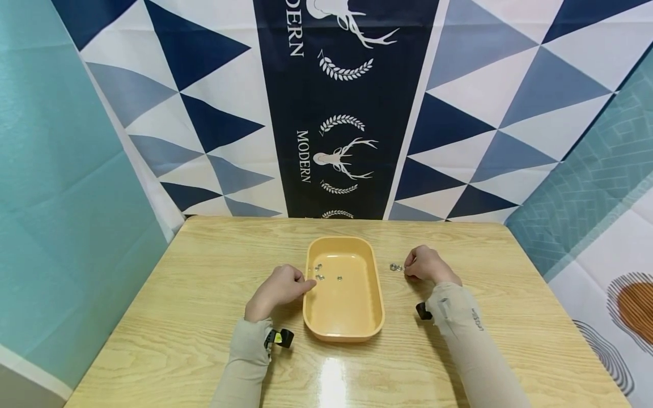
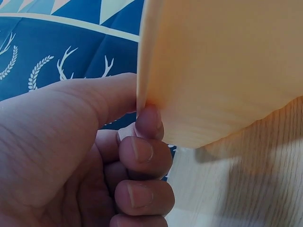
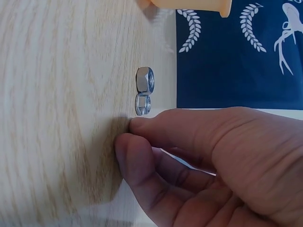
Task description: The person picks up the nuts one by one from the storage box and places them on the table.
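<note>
My left hand (image 1: 279,290) pinches the left rim of a yellow plastic tray (image 1: 380,309), thumb over the wall and curled fingers outside it. In the left wrist view the tray wall (image 2: 213,71) passes between thumb and index finger. Several small metal nuts (image 1: 320,277) lie in the tray's left half. To its right, a larger hex nut (image 3: 145,80) and a smaller nut (image 3: 143,104) stand side by side on the table. Right beside them, my right hand (image 1: 427,265) has thumb and index finger together at the tabletop, a small metal nut at the tips, mostly hidden.
The pale wood table (image 1: 194,317) ends at a patterned cloth backdrop (image 1: 342,113) behind the tray. Teal panels (image 1: 76,198) hang at the left, and more patterned cloth (image 1: 607,272) at the right. Each wrist carries a small black camera (image 1: 283,338).
</note>
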`<state>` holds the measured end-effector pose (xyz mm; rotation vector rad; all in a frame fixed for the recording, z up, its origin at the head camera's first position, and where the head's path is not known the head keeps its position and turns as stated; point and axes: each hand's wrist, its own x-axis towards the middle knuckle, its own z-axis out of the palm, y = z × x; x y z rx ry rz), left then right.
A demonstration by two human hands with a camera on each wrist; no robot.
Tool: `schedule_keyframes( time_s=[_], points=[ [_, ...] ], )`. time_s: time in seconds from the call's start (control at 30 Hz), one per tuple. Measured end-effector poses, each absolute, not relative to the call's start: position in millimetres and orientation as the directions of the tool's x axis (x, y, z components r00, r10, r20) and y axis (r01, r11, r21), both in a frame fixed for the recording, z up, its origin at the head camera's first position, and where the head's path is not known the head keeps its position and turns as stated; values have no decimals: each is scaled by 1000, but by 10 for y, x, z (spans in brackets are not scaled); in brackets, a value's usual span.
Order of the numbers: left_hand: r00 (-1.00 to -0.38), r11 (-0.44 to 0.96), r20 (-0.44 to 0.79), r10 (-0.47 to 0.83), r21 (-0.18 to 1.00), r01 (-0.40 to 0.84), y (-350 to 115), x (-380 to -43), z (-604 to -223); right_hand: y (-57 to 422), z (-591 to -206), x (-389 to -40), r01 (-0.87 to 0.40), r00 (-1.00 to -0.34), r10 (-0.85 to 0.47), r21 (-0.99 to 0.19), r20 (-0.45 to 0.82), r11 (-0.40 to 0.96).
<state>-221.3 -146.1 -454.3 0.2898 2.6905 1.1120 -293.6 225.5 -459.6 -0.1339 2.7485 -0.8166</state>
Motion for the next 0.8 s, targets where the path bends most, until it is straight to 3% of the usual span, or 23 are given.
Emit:
schedule_keyframes(
  time_s=[0.8],
  points=[
    [-948, 691, -134, 288, 715, 109, -1482, -2221, -4539, 2263, -4650, -2799, 101, -967, -65, -607, -246, 788]
  ],
)
